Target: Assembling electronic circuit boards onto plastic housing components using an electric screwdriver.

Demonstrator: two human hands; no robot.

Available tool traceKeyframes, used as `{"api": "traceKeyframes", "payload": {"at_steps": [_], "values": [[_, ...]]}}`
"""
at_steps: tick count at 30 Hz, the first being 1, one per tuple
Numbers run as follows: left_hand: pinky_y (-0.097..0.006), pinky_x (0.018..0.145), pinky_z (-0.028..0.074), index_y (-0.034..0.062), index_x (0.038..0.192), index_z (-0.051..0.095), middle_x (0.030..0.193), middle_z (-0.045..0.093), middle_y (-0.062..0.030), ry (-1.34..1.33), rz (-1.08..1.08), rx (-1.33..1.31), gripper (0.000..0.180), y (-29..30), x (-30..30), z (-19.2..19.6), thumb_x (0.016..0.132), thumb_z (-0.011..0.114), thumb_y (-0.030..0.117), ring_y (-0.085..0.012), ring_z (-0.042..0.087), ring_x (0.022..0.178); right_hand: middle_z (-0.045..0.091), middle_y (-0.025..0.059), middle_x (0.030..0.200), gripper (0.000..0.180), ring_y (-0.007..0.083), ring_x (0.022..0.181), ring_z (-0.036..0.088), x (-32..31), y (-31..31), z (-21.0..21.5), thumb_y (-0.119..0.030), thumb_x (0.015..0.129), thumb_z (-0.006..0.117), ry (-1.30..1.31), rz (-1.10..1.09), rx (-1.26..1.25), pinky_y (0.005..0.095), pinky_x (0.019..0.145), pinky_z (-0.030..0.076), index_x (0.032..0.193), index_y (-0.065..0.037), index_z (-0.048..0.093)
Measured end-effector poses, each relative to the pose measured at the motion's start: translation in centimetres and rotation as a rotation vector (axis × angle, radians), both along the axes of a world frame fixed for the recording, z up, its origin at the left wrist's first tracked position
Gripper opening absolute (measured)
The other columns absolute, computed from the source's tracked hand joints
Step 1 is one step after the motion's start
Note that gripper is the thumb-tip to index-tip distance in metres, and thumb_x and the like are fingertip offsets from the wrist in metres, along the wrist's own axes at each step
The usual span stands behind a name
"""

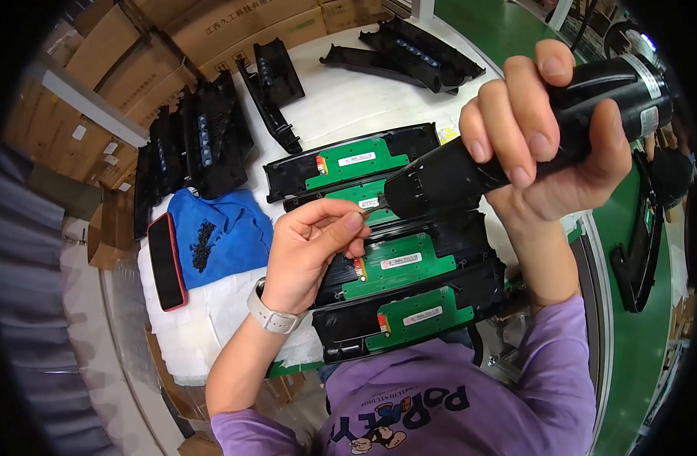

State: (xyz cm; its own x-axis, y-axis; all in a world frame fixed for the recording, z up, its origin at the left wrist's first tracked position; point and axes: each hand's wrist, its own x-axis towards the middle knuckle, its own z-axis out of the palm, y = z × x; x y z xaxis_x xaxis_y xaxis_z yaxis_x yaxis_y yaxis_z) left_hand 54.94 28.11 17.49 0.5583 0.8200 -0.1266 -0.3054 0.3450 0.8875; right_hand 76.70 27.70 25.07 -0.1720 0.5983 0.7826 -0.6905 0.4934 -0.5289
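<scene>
My right hand (542, 129) is wrapped round a black electric screwdriver (447, 178), held tilted with its nose pointing left and down. At that nose, the thumb and forefinger of my left hand (310, 243) pinch together by the bit tip; whatever is between them is too small to make out. Below both hands, several black plastic housings (337, 323) lie in a row, each carrying a green circuit board (398, 262) with a white label. The second board from the back is partly hidden by my left hand and the screwdriver.
Small black screws (202, 247) are heaped on a blue cloth (242, 220) at the left, beside a red-edged phone (166, 262). More black housings (211, 140) lie on the white table (325, 99) toward the back. Cardboard boxes (234, 34) are stacked behind it.
</scene>
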Motion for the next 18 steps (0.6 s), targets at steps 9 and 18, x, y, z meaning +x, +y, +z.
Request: {"api": "traceKeyframes", "payload": {"at_steps": [9, 18], "values": [[-0.023, 0.062, 0.047, -0.0013, 0.095, 0.059, 0.082, 0.062, -0.0093, 0.017, -0.032, 0.033, 0.011, -0.07, -0.41, -0.18, 0.085, 0.058, 0.004, -0.0124, 0.055, 0.065, 0.048, -0.0009, 0.068, 0.036, 0.0095, 0.051, 0.048, -1.04, -0.94, 0.24, -0.036, 0.086, 0.051, -0.011, 0.020, 0.012, 0.0292, 0.062, 0.042, 0.106, -0.006, 0.045], [-0.023, 0.063, 0.049, -0.0018, 0.097, 0.061, 0.082, 0.064, -0.0095, -0.023, -0.058, -0.019, 0.015, 0.09, -0.39, -0.69, 0.084, 0.062, 0.005, -0.0116, 0.059, 0.067, 0.048, -0.0011, 0.068, 0.036, 0.0096, 0.051, 0.048, -0.83, -1.09, 0.08, -0.035, 0.085, 0.052, -0.003, 0.021, 0.006, 0.0292, 0.062, 0.042, 0.105, -0.007, 0.044]]}}
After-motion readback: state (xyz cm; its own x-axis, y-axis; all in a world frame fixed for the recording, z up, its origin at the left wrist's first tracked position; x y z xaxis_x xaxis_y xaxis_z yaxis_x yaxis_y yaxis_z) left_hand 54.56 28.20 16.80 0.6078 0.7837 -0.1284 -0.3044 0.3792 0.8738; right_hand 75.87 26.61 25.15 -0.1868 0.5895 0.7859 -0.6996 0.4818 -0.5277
